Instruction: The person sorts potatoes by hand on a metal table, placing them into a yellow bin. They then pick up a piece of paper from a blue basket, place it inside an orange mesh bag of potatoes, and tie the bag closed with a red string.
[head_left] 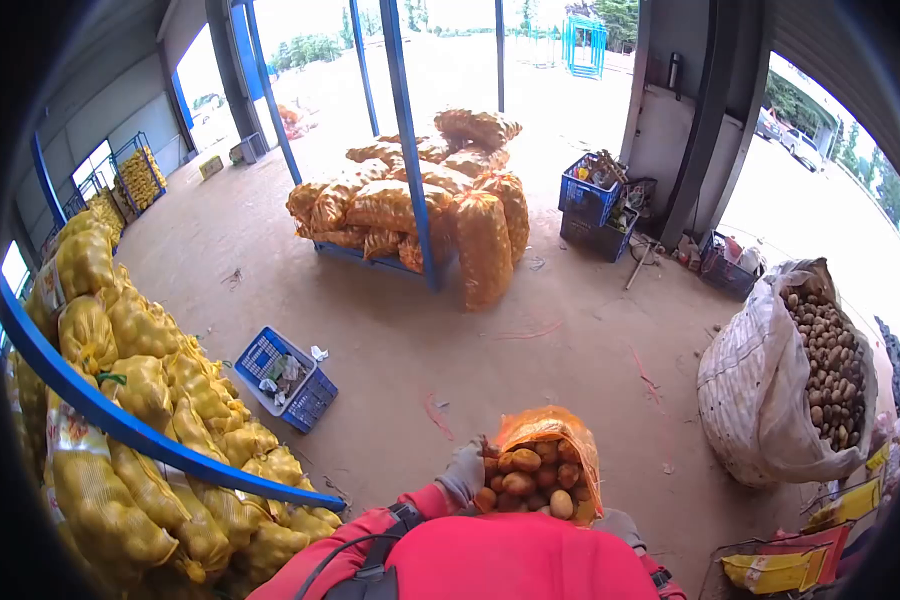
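An open orange mesh sack (592, 462) stands in front of my body, its mouth facing me. Brown potatoes (519, 484) fill it close to the rim. My left hand (462, 474), in a grey glove with dirty fingertips, is closed on the sack's left edge. Low on the sack's right side is my right hand (622, 527), also gloved; my red sleeve and body cover part of it, and its fingers are hidden.
Yellow mesh sacks (140, 390) are piled at the left behind a curved blue bar (160, 445). A blue crate (315, 398) holds scraps. Ahead, a blue-framed pallet (370, 255) carries orange sacks. At right stands a large white sack (750, 380) of potatoes.
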`<state>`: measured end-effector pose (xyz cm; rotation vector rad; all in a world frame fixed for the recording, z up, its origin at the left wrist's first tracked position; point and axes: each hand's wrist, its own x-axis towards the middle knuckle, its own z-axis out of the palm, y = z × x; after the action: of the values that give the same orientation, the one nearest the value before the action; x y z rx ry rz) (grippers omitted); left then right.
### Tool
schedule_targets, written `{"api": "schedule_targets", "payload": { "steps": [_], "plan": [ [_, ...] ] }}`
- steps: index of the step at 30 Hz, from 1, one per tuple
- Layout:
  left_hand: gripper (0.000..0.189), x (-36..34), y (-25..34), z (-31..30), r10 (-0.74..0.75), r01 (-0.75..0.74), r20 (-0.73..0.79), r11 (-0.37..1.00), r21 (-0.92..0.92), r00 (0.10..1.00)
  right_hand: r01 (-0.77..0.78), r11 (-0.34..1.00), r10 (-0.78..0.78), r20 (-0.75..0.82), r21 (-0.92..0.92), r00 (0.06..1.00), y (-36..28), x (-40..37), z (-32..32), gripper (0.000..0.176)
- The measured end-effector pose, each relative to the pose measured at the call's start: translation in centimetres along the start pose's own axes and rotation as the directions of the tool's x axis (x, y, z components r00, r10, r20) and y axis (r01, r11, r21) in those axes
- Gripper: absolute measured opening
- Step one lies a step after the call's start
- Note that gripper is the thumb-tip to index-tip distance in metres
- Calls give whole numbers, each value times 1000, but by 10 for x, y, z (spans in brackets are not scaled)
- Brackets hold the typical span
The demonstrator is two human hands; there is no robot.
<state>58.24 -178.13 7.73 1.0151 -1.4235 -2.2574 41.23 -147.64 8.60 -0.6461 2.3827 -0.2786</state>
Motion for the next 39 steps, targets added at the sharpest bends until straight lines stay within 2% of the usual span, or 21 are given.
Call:
{"api": "schedule_targets", "payload": {
  "steps": [1,2,3,7,13,16,18,21,24,27,29,30,31,33,34,36,39],
  "plan": [
    [42,31,-7,-14,68,-62,-45,990,127,997,6,999,-5,18,-41,1000,-9,15,-9,34],
    [43,39,21,-10,-147,139,-78,986,-98,986,3,998,-1,23,-70,1000,-19,31,-15,33],
    [44,51,40,-10,-350,312,-66,893,-324,934,6,995,-3,26,-102,1000,-34,52,-22,31],
    [41,127,68,-60,-282,206,-135,890,-406,950,77,984,-75,16,-160,997,-110,134,-49,30],
    [42,260,115,-137,-167,22,-299,901,-434,940,46,950,-10,116,-308,993,-241,293,-82,34],
    [41,303,180,-175,-244,105,-336,918,-382,910,123,928,-64,175,-352,982,-318,343,-108,37],
    [41,325,206,-203,-311,203,-330,924,-323,891,120,939,-71,161,-323,984,-359,371,-118,38],
    [41,377,196,-253,-23,20,-410,1000,-11,912,78,955,-30,169,-285,985,-398,402,-117,38],
    [38,437,213,-291,18,-61,-458,995,-79,889,137,967,-103,160,-216,982,-449,454,-129,40],
    [37,485,209,-306,-76,-90,-478,944,-316,875,232,943,-181,221,-237,958,-478,529,-133,41],
    [36,523,233,-340,-126,-124,-459,871,-476,880,270,926,-198,272,-264,942,-518,568,-143,39],
    [40,521,255,-342,-77,-60,-508,967,-248,858,284,917,-200,292,-280,935,-535,582,-147,39],
    [40,525,277,-341,-136,-80,-472,909,-409,871,298,913,-212,300,-277,930,-549,599,-147,37],
    [42,541,308,-344,-238,-109,-372,697,-709,897,326,899,-230,317,-293,920,-577,638,-144,35],
    [42,557,296,-364,-178,-181,-397,676,-714,901,329,896,-232,317,-298,919,-594,661,-144,35],
    [41,600,276,-409,-182,-247,-494,690,-680,850,332,893,-224,339,-305,914,-632,700,-138,35],
    [39,643,307,-445,-197,-216,-526,753,-622,827,422,820,-255,413,-387,874,-695,759,-134,33]
  ]
}}
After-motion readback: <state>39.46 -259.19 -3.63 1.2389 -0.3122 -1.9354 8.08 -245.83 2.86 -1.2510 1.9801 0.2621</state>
